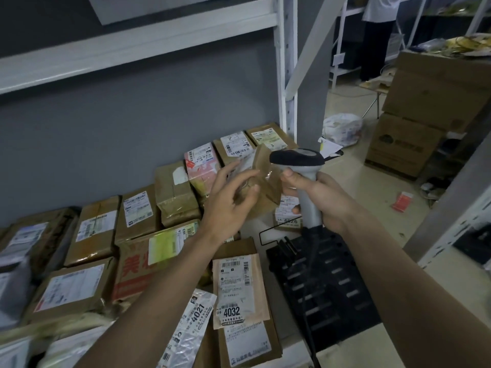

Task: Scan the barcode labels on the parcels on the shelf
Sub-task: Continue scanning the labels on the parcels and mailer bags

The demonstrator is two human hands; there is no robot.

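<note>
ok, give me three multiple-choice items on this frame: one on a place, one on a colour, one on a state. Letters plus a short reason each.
1. Where does the parcel with the 4032 label lie?
A. on the top shelf
B. near the shelf's front edge, left of the black crate
C. on the floor

2. What colour is the scanner head?
A. black
B. red
C. yellow

3. What is the left hand doing?
A. resting flat on the shelf
B. hanging empty
C. holding a small brown parcel up by the scanner

Key: 1 B, it lies low in the view beside the crate. 2 A, a dark head on a grey handle gripped by the right hand. 3 C, its fingers curl round the parcel.
</note>
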